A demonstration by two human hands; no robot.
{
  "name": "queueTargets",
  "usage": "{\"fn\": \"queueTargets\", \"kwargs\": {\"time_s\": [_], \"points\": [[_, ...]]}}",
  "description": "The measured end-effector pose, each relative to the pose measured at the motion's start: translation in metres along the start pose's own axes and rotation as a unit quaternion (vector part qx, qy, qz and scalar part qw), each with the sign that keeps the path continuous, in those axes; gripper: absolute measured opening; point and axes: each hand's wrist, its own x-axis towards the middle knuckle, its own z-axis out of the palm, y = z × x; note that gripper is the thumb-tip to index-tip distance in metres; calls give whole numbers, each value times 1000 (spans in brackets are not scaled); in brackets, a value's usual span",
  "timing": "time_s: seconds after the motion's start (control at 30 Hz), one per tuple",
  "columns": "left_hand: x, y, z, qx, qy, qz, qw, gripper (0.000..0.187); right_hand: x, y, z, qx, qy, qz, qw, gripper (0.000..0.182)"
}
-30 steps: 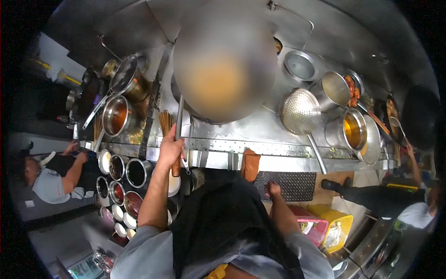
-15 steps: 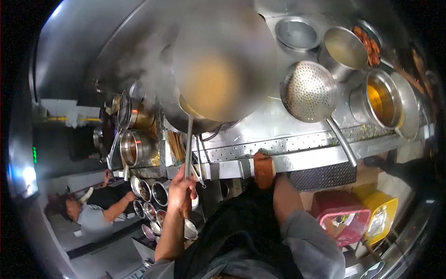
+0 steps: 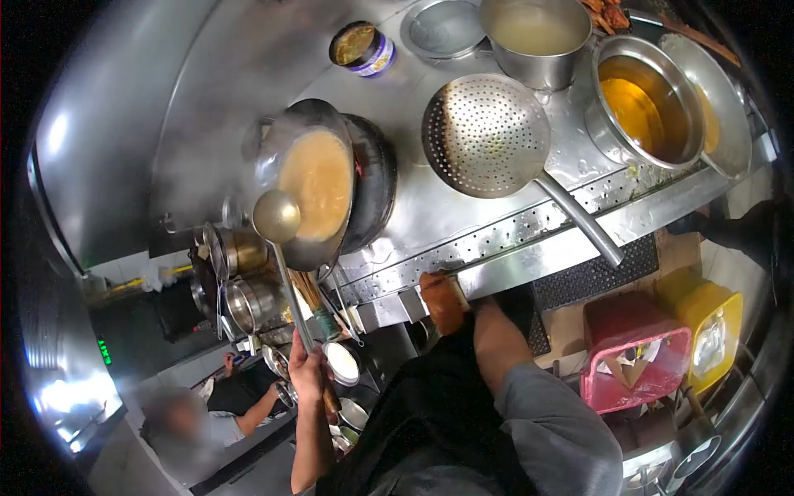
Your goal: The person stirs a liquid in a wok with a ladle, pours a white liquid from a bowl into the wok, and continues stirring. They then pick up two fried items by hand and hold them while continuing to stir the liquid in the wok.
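My left hand (image 3: 310, 370) is shut on the wooden grip of a long metal ladle (image 3: 276, 217). The ladle's bowl hangs over the left rim of a steaming wok (image 3: 314, 194) filled with thick yellow-brown sauce. The wok sits tilted on a black burner ring (image 3: 374, 186). My right hand (image 3: 465, 318) reaches the stove's front edge, where a brown cloth (image 3: 441, 299) covers it. Its fingers are hidden under the cloth.
A big perforated skimmer (image 3: 486, 132) lies right of the wok. Behind it are pots of amber liquid (image 3: 641, 103) and pale liquid (image 3: 536, 33). Small seasoning bowls (image 3: 341, 364) stand by my left hand. Red (image 3: 633, 364) and yellow (image 3: 711, 326) bins sit on the floor. A co-worker (image 3: 194, 426) works at lower left.
My left hand has lifted the ladle so its bowl is now over the wok rim. My right hand moved up from my apron to the brown cloth. My view swung left and down.
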Motion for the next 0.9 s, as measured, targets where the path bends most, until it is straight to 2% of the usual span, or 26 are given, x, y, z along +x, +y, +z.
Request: {"fn": "queueTargets", "kwargs": {"time_s": [0.2,0.3,0.47,0.57,0.9], "points": [[-2,6,12,34,16,-19,999,58,1,-5,1,-14,-3,4,1000,41],[-2,2,12,-6,28,-18,999,59,2,-6,1,-23,-4,5,1000,41],[-5,5,13,34,39,-9,999,60,3,-5,1,-37,-6,2,999,42],[-5,3,9,19,37,10,999,59,2,-5,4,-45,-7,-1,999,42],[-3,8,-1,13,27,-3,1000,59,6,-5,6,-71,-11,-29,997,42]]}}
